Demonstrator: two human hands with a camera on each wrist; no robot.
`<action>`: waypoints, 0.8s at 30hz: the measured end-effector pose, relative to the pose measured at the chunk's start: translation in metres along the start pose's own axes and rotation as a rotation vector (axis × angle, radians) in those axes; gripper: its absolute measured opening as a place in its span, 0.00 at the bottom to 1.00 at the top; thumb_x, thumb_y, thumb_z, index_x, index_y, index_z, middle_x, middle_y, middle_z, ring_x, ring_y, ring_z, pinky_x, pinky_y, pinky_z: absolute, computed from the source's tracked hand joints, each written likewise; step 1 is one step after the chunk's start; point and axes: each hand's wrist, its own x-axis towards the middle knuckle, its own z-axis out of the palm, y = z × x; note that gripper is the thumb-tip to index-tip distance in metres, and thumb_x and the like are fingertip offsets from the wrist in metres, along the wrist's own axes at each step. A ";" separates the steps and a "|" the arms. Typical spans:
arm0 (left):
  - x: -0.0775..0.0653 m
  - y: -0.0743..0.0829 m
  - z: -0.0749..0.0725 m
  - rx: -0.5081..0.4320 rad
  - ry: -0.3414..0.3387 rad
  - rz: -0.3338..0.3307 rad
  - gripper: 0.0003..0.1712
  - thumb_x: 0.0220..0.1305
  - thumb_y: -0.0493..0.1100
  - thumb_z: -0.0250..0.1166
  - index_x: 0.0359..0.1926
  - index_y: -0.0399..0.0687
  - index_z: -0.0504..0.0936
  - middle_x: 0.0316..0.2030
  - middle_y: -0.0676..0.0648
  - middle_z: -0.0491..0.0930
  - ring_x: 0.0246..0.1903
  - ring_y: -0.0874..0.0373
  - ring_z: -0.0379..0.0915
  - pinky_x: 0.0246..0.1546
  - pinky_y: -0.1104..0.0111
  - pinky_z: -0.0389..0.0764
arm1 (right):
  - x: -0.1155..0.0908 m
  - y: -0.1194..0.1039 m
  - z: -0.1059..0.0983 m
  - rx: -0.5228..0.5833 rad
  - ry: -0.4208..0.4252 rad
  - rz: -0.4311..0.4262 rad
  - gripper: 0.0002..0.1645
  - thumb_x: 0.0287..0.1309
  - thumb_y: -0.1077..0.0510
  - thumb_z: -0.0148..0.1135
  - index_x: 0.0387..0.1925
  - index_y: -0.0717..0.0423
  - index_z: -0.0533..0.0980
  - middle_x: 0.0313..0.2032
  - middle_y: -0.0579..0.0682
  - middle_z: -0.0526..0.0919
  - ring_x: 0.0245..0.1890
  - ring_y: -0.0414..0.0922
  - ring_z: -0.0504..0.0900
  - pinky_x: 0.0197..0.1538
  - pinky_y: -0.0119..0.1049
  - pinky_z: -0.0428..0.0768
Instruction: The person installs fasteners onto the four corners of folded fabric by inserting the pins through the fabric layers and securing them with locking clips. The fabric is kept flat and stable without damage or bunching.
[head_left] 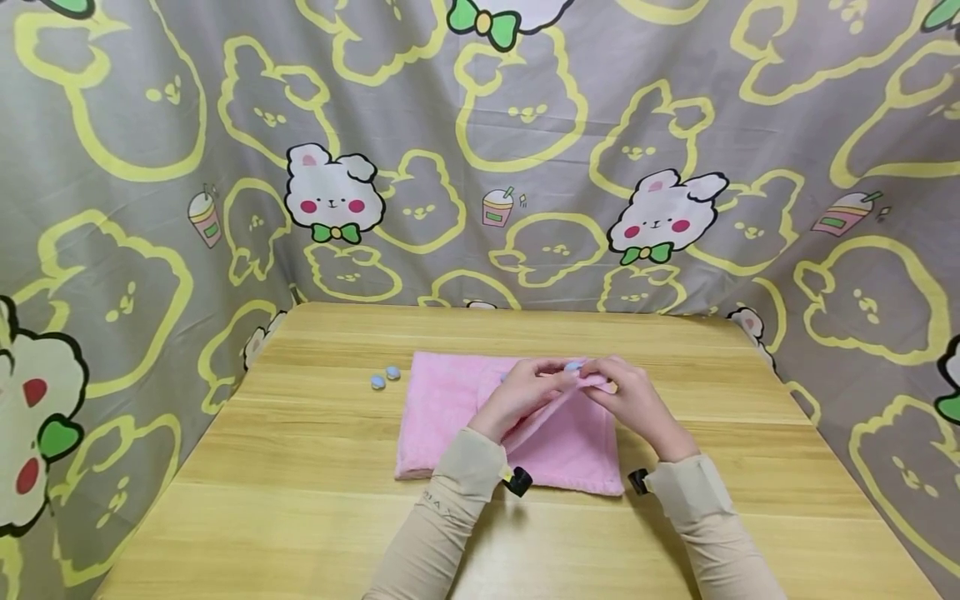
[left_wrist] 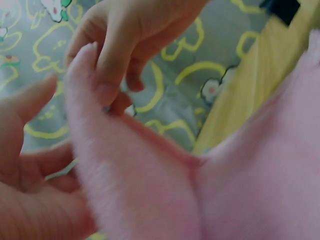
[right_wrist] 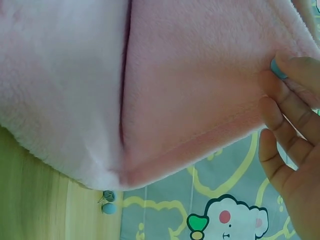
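Observation:
A folded pink plush cloth (head_left: 442, 408) lies on the table, one corner lifted between both hands. My right hand (head_left: 637, 400) pinches that raised edge, and a small blue button-like piece (right_wrist: 278, 68) shows between its thumb and index finger. Facing it, my left hand (head_left: 525, 387) is at the same lifted flap. In the left wrist view the left fingers (left_wrist: 52, 162) pass behind the plush, while the thumb stands off it. Part of the flap's far side is hidden by the hands.
Two more small blue pieces (head_left: 386, 377) lie on the wooden table (head_left: 315, 467), left of the cloth. A grey curtain (head_left: 420, 275) with yellow outlines and white rabbits hangs behind and on both sides. Black wrist cameras (head_left: 517, 481) sit at both cuffs.

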 end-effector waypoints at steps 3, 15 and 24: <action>-0.003 0.004 -0.004 0.220 -0.034 0.056 0.29 0.41 0.56 0.71 0.49 0.67 0.76 0.38 0.58 0.79 0.36 0.62 0.75 0.38 0.70 0.76 | 0.000 0.000 -0.001 0.011 -0.014 0.026 0.14 0.42 0.64 0.68 0.33 0.49 0.77 0.33 0.45 0.81 0.35 0.36 0.76 0.33 0.30 0.75; -0.014 0.014 0.011 0.547 0.109 0.202 0.20 0.56 0.49 0.61 0.51 0.61 0.73 0.38 0.55 0.80 0.34 0.65 0.75 0.32 0.75 0.75 | 0.004 -0.004 -0.005 0.037 -0.044 0.070 0.18 0.43 0.62 0.68 0.39 0.49 0.75 0.29 0.42 0.82 0.25 0.36 0.75 0.30 0.33 0.75; -0.013 0.013 0.011 0.734 0.240 0.298 0.13 0.61 0.52 0.55 0.40 0.52 0.79 0.28 0.53 0.80 0.25 0.67 0.72 0.26 0.77 0.72 | 0.004 -0.004 -0.006 0.087 -0.062 0.084 0.27 0.44 0.61 0.67 0.50 0.49 0.71 0.27 0.41 0.82 0.26 0.32 0.75 0.30 0.33 0.74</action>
